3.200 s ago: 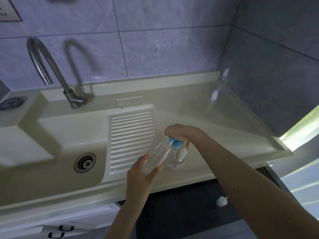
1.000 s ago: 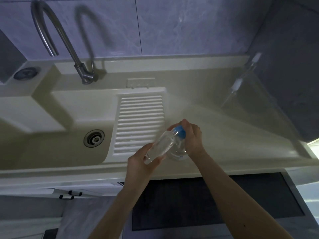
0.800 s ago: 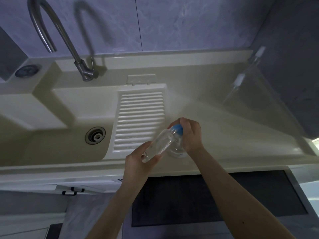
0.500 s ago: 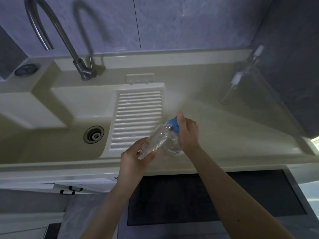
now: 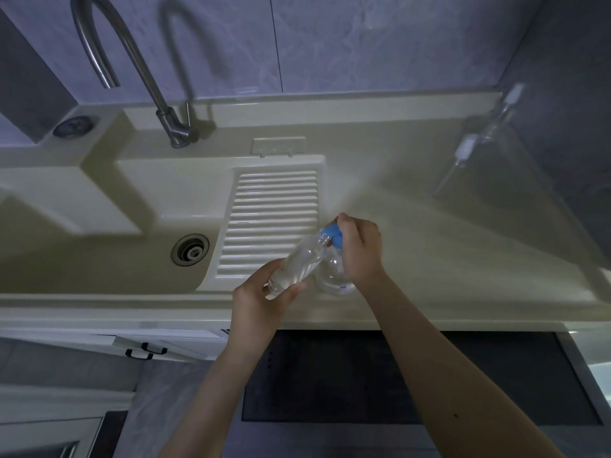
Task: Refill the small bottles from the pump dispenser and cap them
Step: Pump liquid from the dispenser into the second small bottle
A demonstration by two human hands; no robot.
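Over the cream sink counter (image 5: 429, 259), a left hand (image 5: 261, 299) grips a tilted clear small bottle (image 5: 297, 264) (neck against the blue pump head (image 5: 332, 235)) while the right hand (image 5: 360, 249) curls around the round clear pump dispenser (image 5: 332, 280).

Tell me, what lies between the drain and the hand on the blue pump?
In the head view, the ribbed washboard lies between the drain and the right hand on the blue pump.

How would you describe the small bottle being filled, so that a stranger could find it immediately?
Start at the ribbed washboard of the cream sink; the bottle is at its lower right corner. The left hand holds it tilted, mouth against the blue pump head of the dispenser. It is slim and uncapped.
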